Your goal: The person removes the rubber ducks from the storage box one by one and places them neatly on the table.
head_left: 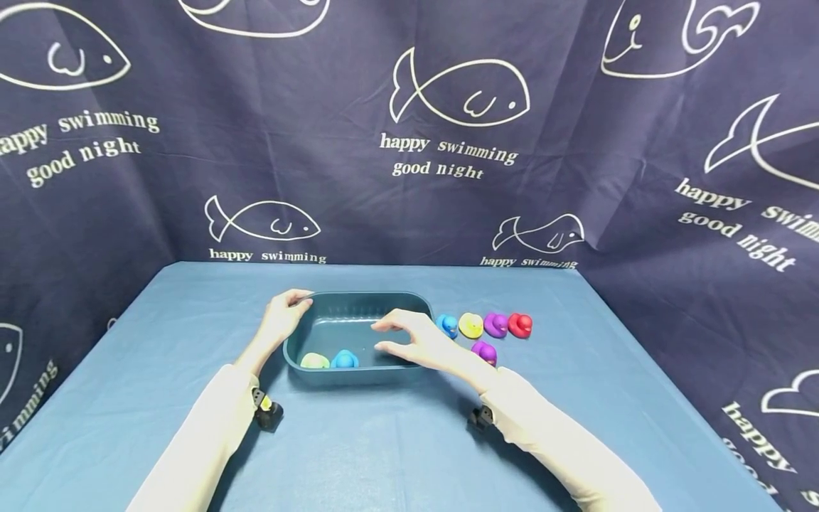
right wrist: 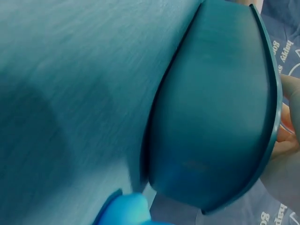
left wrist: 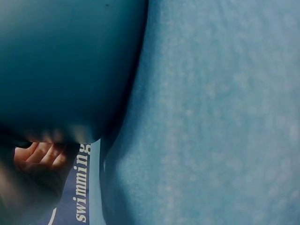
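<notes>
From the head view, your left hand (head_left: 281,313) grips the upper-left rim of the teal bin (head_left: 358,377), centre-frame on the tabletop (head_left: 358,455), while your right hand (head_left: 419,340) hovers over its right half, thumb and fingers apart, holding nothing. Only here do you see the green duck (head_left: 315,360) and blue duck (head_left: 345,359) inside, and five ducks (head_left: 471,326) right of the bin. Your left wrist view adds the bin's outer wall, upper left, with fingers beyond it, lower left. Your right wrist view gives the outer wall right of centre, your hand at the right edge, and part of a blue toy (right wrist: 125,211) at the bottom.
</notes>
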{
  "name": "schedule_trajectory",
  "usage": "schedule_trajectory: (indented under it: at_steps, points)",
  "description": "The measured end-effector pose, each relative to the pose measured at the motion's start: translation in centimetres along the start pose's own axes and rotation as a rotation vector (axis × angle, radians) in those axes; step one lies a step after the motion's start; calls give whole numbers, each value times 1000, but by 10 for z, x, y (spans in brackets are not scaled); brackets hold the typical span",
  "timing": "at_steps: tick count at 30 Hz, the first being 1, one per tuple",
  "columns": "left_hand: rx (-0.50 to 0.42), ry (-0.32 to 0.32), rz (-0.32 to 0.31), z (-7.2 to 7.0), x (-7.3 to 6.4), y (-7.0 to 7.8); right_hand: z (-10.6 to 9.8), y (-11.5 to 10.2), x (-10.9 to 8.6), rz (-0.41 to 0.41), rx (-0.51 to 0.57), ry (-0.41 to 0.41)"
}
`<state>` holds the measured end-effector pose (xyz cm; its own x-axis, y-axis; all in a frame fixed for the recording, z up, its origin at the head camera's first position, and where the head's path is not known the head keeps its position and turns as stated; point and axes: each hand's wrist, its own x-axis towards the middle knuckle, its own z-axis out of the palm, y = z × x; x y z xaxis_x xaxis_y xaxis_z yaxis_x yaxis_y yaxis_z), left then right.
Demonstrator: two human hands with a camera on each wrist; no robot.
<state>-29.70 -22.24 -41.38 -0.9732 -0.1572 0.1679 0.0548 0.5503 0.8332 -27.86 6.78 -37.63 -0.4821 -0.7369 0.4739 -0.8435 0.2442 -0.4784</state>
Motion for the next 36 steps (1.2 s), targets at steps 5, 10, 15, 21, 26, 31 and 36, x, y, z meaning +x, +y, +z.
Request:
schedule_trajectory:
  at_steps: [5,10,15,21,26,31,36]
  points:
    - [-3,2,-1,0,1,0,7,-2,8,-17,0,-13]
    - [4,-3,-2,0,1,0,16,-4,16,-22,-10,-28]
    - [1,2,7,0,1,1,24,-8,22,16,0,-74]
    - [-13,7,11,1,1,0,31,-9,27,60,15,-121]
    - [-7,10,21,3,2,1,36,-6,28,78,99,-137]
    - [2,5,14,2,1,1,41,-3,29,143,179,-148]
    - [6,11,7,0,1,0,44,-2,30,195,233,-186]
